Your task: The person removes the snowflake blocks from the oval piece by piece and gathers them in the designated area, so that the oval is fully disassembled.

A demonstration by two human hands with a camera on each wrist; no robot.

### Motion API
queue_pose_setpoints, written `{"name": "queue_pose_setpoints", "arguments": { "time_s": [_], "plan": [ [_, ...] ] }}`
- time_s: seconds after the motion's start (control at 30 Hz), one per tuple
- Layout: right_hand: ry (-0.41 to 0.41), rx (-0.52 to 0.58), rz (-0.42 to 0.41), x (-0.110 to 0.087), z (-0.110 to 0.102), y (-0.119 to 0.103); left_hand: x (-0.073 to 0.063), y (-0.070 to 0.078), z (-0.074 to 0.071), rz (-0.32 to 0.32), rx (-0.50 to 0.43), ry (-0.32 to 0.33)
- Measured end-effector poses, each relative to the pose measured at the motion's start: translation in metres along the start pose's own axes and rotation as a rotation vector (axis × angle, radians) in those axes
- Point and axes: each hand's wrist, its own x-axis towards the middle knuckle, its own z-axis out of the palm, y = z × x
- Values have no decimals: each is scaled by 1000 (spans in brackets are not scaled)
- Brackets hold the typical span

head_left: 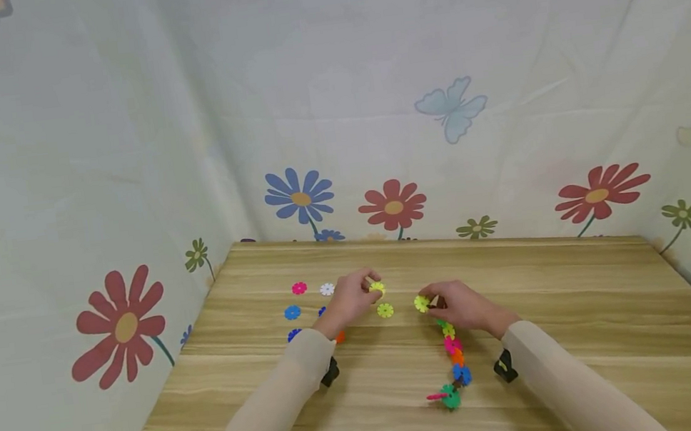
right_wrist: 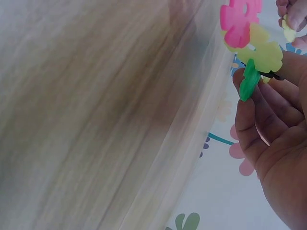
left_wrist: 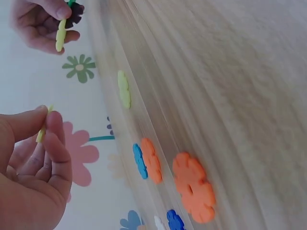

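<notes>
My left hand (head_left: pixel 348 301) pinches a yellow flower-shaped disc (head_left: pixel 377 288) between thumb and fingertip; the left wrist view shows the disc (left_wrist: pixel 42 130) nearly edge-on. Across from it, my right hand (head_left: pixel 465 305) grips the upper end of a chain of interlocked flower discs (head_left: pixel 453 345). A yellow disc (head_left: pixel 422 304) sticks out at that end, toward the left hand. In the right wrist view, a green disc (right_wrist: pixel 249 82) of the chain sits at the fingertips, beside a yellow and a pink disc (right_wrist: pixel 240 21). The chain's lower end has a green disc (head_left: pixel 450 397) and a pink one seen edge-on.
One loose yellow disc (head_left: pixel 385 310) lies on the wooden table (head_left: pixel 381 398) between the hands. Left of the left hand are several more loose discs, among them a pink one (head_left: pixel 299 288), a white one (head_left: pixel 326 289) and a light blue one (head_left: pixel 293 312). A flower-printed curtain stands behind.
</notes>
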Motion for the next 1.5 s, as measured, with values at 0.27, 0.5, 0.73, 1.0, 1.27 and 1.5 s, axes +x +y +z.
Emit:
{"name": "queue_pose_setpoints", "arguments": {
  "time_s": [0.27,0.5,0.73,1.0,1.27,1.5],
  "plan": [
    [0,-4,0,0,1,1,-1,-12,-6,22,63,-71],
    [-3,-3,15,-1,3,3,-6,-20,-7,23,89,-149],
    [-9,-4,30,-1,4,4,-12,-25,-2,-13,171,-231],
    [-4,-9,23,-1,5,4,-16,-25,0,14,237,-277],
    [-11,-4,20,-1,4,3,-17,-25,2,10,296,-271],
    [-9,-10,27,-1,4,4,-14,-25,2,-2,310,-260]
  ]
}}
